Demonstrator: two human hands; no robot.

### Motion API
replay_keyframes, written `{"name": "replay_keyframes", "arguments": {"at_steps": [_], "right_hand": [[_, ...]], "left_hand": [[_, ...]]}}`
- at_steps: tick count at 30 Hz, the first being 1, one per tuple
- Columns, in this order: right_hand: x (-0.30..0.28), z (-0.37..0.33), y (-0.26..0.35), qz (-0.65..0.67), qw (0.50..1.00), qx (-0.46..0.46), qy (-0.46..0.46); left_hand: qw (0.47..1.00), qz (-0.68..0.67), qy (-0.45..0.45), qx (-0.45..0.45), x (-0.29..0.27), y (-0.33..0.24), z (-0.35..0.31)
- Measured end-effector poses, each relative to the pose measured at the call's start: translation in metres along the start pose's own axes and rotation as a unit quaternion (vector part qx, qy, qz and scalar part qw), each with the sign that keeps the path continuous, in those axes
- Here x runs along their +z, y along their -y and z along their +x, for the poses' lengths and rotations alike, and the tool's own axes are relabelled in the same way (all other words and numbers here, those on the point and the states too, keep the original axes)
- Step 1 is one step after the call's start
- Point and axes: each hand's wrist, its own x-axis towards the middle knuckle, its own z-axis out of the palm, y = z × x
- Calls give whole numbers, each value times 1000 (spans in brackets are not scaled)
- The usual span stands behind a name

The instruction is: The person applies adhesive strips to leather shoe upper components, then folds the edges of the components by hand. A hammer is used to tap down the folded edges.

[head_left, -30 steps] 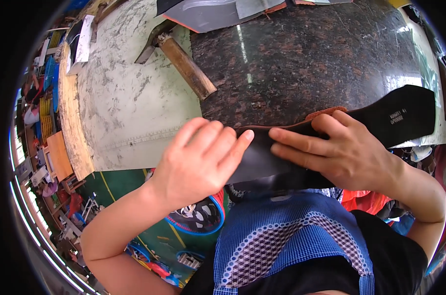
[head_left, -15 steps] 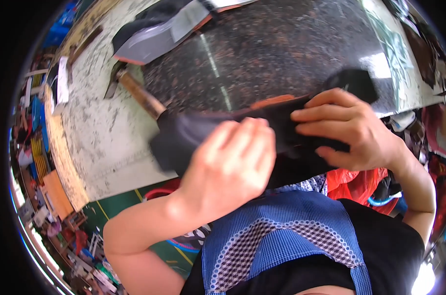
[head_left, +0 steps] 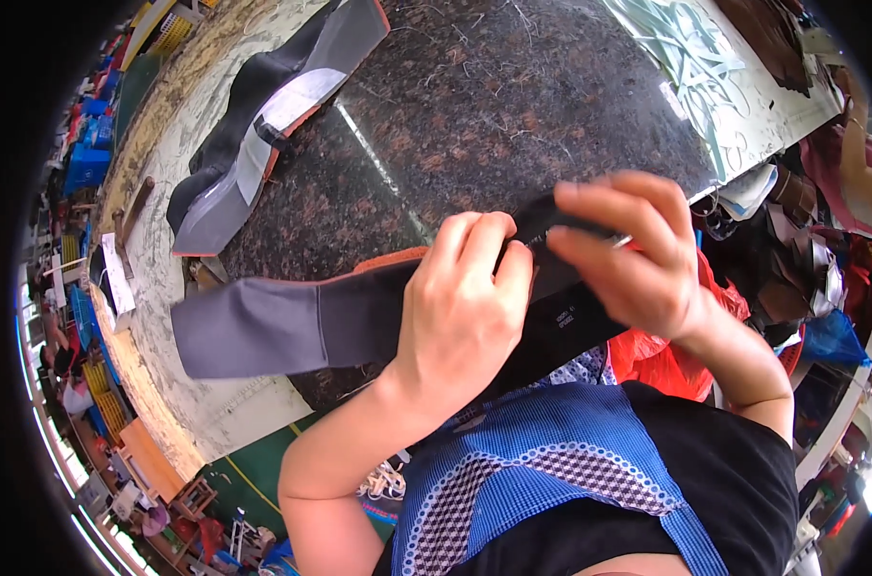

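Observation:
A long black leather piece (head_left: 364, 312) with an orange edge lies across the near side of the dark stone slab. Its smooth grey-black left end (head_left: 249, 328) sticks out past my left hand. My left hand (head_left: 465, 298) is closed on the middle of the leather, fingers bent over it. My right hand (head_left: 638, 254) is at the piece's right end, its fingers curved and smeared by motion. A small shiny bit shows by those fingers, too unclear to name. Small pale print marks the black surface between my hands.
The speckled slab (head_left: 474, 125) sits on a worn white table. Several similar black pieces (head_left: 254, 144) lie at the far left, a dark clip on them. Pale green strips (head_left: 690, 77) are heaped at the far right. A red plastic bag (head_left: 652, 355) hangs at the near edge.
The view has turned. The leather's left end shows smooth and flatter, where it was blurred. My right hand has moved inward along the piece. The hammer is now mostly hidden by the leather.

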Motion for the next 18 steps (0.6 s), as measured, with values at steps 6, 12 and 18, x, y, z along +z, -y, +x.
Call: {"name": "replay_keyframes", "arguments": {"at_steps": [6,12,18], "right_hand": [[9,-26,8,102,991,59,66],[-2,-7,-3,349,858,368,84],[-10,31,-30,387,739,521,182]], "left_hand": [[997,-21,-30,-68,-1,-8,5],[968,-200,-38,-150,-6,7,3],[990,119,-72,34,20,-8,-9]]}}
